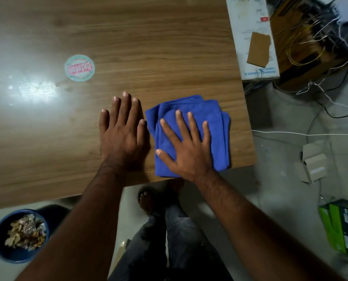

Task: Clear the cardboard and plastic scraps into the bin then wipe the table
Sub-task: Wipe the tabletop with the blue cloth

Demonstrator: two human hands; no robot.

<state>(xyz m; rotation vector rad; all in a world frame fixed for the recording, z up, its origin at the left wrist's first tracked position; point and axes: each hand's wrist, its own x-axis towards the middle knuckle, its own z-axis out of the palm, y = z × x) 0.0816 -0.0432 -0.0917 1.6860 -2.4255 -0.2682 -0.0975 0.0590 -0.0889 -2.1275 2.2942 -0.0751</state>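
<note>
From the head view, the blue cloth (191,134) lies folded near the right front corner of the table (148,47), presumably folded so that a thick pad meets the wood for wiping. The right hand (186,147) presses flat on top of it, fingers spread and palm down; its grip is open, pinning the cloth by pressure, not closed around it. The left hand (123,134) lies just beside the cloth, flat on the bare wood with fingers together, its grip also open and holding nothing, likely to brace the body. Both forearms reach forward from the near edge.

The bin (19,236) stands on the floor below the table's left front edge and holds a heap of scraps (26,233), so the clearing looks done. A round sticker (79,67) sits on the tabletop, well apart from the hands.
</note>
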